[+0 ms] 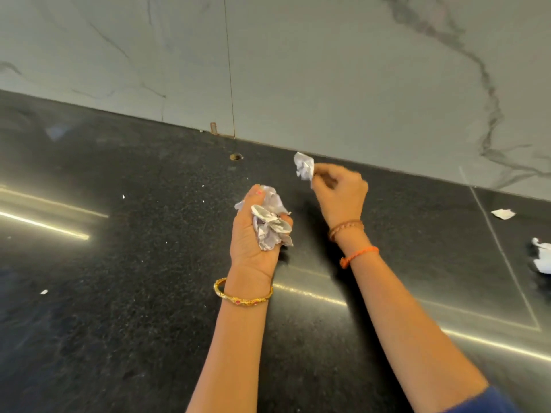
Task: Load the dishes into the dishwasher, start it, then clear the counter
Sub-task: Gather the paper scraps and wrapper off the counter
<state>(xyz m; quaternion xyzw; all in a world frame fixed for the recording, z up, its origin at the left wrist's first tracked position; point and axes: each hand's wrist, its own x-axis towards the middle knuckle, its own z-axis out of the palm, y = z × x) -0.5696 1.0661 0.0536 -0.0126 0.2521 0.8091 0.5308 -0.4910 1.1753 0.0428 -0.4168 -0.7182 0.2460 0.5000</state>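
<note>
You look busy clearing up: your left hand [253, 231] squeezes a paper wad [269, 222], your right hand [337, 189] pinches a paper scrap [304, 165], and more bits [503, 213] wait on the tabletop [134, 263].

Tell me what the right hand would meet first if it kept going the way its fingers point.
Probably the marble backsplash. The right hand, pinching a crumpled paper scrap, points up-left toward the black counter's back edge; nothing else shows between, though depth is unclear.
</note>
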